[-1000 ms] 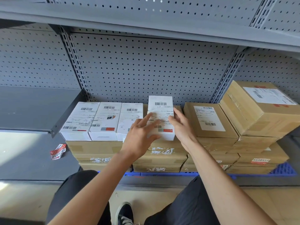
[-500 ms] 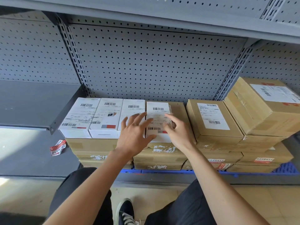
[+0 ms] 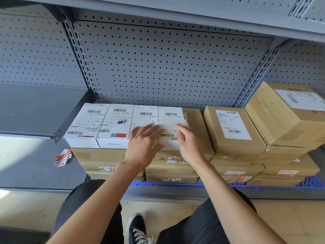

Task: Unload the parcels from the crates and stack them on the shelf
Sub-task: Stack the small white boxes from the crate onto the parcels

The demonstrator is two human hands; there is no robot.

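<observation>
Four white parcels sit side by side in a row on top of the brown cartons (image 3: 98, 154), long edges touching, labels up. That keeps barcodes readable and the row tight, prob. so more fit beside them. The 4th parcel (image 3: 170, 120), far right of the row, is the one being handled; it lies flat, flush w/ the 3rd parcel (image 3: 145, 115).

Left hand (image 3: 142, 147) lies flat over the near end where 3rd and 4th meet, fingers straight and spread, thumb along the front edge: pressing, not gripping. Right hand (image 3: 189, 143) rests at the 4th's right edge, fingers extended over its top, holding nothing. Looks like squaring up: one hand steadies the row, the other nudges from the outside.

Bare carton top remains right of the row, so likely room for one more. Taller brown boxes (image 3: 230, 136) stack to the right, well apart from the hands. All sits on the shelf (image 3: 35, 169), on a blue pallet (image 3: 309, 182). A crumpled red label (image 3: 63, 157) lies left. No crates in view.
</observation>
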